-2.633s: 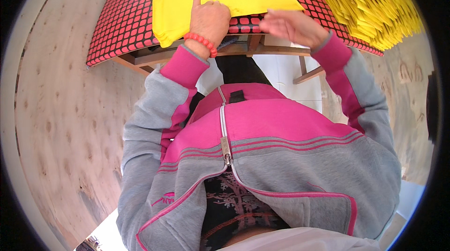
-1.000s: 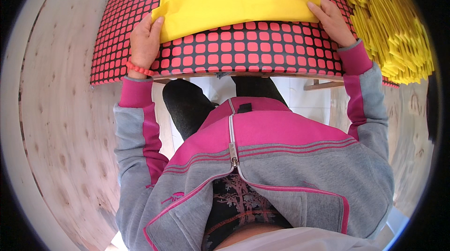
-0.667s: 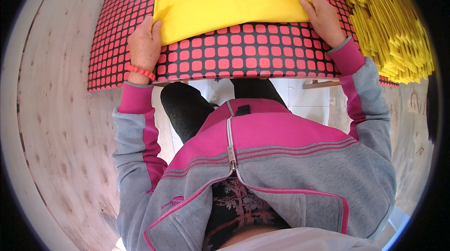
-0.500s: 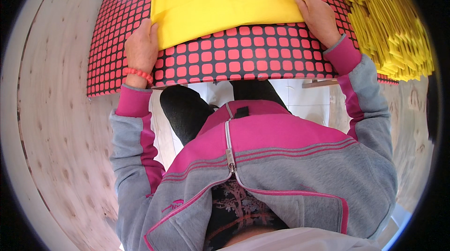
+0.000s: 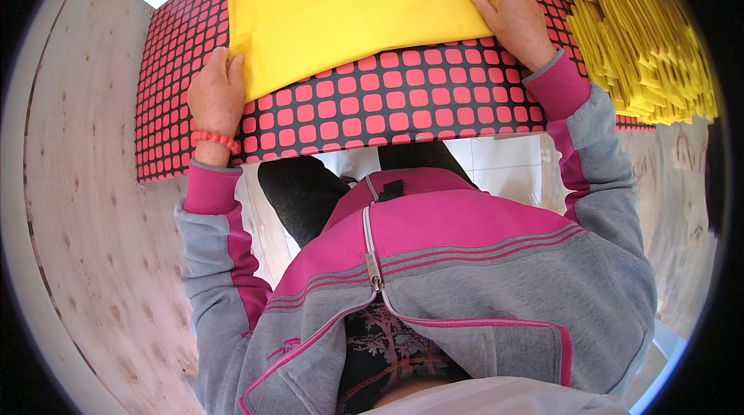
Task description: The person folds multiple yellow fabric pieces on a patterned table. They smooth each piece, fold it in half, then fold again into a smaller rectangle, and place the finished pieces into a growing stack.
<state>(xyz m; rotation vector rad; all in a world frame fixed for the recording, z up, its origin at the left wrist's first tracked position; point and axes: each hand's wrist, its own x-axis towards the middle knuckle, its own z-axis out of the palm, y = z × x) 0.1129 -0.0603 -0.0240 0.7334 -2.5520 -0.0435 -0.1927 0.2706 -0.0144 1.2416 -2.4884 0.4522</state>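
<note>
A folded yellow cloth (image 5: 349, 16) lies spread on the table, its far edge running out of the top of the view. My left hand (image 5: 215, 93) pinches its near left corner, thumb on top and the fingers largely hidden. On the other side, my right hand (image 5: 521, 24) holds the right edge near the front corner, with the thumb lying on the cloth. The cloth looks fairly flat between my hands, with a faint crosswise crease. A red bead bracelet (image 5: 215, 140) circles my left wrist.
The table wears a black cover with red rounded squares (image 5: 349, 106). A thick pile of folded yellow cloths (image 5: 643, 43) stands at its right end. Wooden boarding (image 5: 85, 144) rises on the left. White floor tiles (image 5: 508, 159) show below the table's front edge.
The view has tilted slightly, so table, cloth and hands all sit a little further left, with the left side lower. Both hands keep to the same edges of the cloth.
</note>
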